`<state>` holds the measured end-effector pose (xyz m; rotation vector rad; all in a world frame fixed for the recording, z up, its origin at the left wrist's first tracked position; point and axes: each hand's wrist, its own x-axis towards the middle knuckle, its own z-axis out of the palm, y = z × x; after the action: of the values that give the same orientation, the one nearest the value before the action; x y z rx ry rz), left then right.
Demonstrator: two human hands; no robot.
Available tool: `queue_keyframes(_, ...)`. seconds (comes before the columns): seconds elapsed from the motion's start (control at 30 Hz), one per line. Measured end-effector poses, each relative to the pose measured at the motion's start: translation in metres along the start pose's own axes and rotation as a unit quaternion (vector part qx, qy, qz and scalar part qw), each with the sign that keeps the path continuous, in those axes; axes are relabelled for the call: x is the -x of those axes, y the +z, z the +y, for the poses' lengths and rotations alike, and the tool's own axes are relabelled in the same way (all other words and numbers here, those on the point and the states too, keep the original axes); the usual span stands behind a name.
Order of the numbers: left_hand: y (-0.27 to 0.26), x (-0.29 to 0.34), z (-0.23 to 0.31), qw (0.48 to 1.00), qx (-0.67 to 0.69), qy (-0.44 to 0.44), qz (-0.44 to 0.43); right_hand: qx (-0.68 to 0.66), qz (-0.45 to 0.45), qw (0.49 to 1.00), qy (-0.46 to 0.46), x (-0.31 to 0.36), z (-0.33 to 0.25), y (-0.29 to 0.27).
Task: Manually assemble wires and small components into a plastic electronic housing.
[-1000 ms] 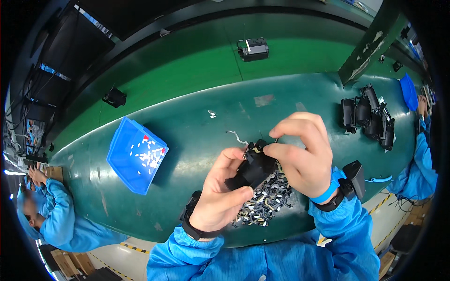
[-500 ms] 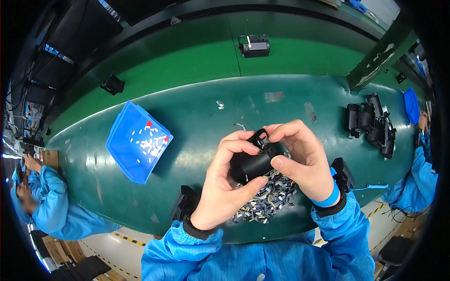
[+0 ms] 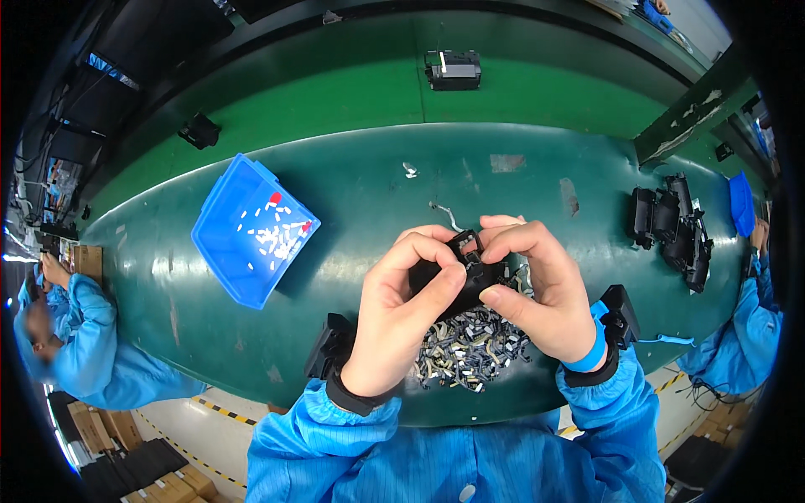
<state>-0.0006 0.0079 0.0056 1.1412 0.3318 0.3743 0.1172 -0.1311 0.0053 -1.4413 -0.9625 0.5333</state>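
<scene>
A black plastic housing with a rounded body (image 3: 449,298) is held above the green table (image 3: 352,210) between my two hands. My left hand (image 3: 411,293) grips its left side, thumb and fingers pinching near the top. My right hand (image 3: 537,285) grips its right side with bent fingers and thumb. A thin pale cable (image 3: 447,216) lies or sticks out just beyond the housing; I cannot tell whether it is attached. Under my hands spreads a pile of small dark and cream cable pieces (image 3: 474,348), partly hidden by the hands.
A blue bin (image 3: 231,243) holding small white pieces and red bits stands at left. Several black housings (image 3: 671,226) lie at right, near another blue bin (image 3: 741,205). Farther off sits a black unit (image 3: 454,70). Co-workers in blue sleeves (image 3: 92,335) work at both sides.
My left thumb has moved up from the housing's lower side to its top, close to the fingers. The housing has tilted slightly. The view has shifted a little.
</scene>
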Motion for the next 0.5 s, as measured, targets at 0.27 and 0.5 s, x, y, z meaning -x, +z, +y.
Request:
queue_keyframes(0.27,-0.009,-0.004,0.009,0.994,-0.091,0.030,-0.045,0.117,-0.007,0.993,-0.014,0.002,-0.010,-0.003)
queue_keyframes(0.5,-0.020,-0.012,0.030,0.955,-0.269,0.089,-0.087,0.186,-0.025,0.981,-0.044,0.000,-0.016,-0.004)
